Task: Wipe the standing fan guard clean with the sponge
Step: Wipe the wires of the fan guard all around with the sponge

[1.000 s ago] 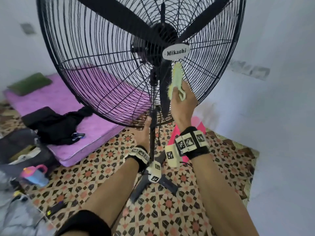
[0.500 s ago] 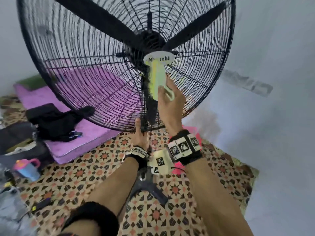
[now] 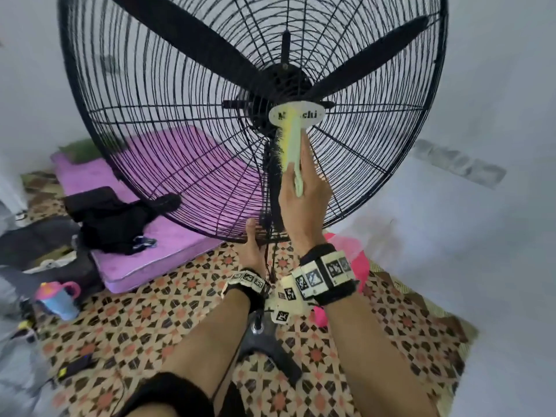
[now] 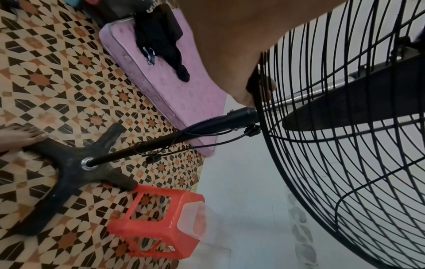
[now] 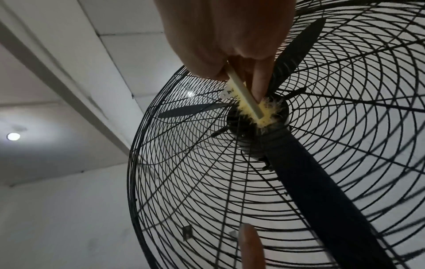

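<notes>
Two hands on the fan here. The right hand (image 3: pixel 304 200) is curled around the pale green handle of the sponge (image 3: pixel 291 142), really more of a brush with yellow bristles, with the forefinger laid straight along its back. So that grip is clamped on the tool, and its bristly end is pushed against the fan guard (image 3: pixel 168 139) right at the middle, half covering the white logo badge (image 3: pixel 310 115). From the right wrist view you can see the bristles (image 5: pixel 264 116) splayed out on the black hub.

The left hand (image 3: pixel 252 248) is down at the bottom rim of the guard, thumb and fingers (image 4: pixel 264 89) wrapped around the rim wires, so that grip is closed on the guard too.

Fan stands on a black pole (image 4: pixel 174 140) with a cross-shaped base (image 4: pixel 66 174) on the patterned floor (image 3: pixel 168 314). A red plastic stool (image 4: pixel 161 225) lies tipped over just right of the base, with a clear plastic tub (image 4: pixel 197 222) against it. Off to the left, a purple mattress (image 3: pixel 144 257) with black clothes (image 3: pixel 117 218) dumped on it, and a blue sippy cup with a pink lid (image 3: pixel 57 299) nearer on the floor.
</notes>
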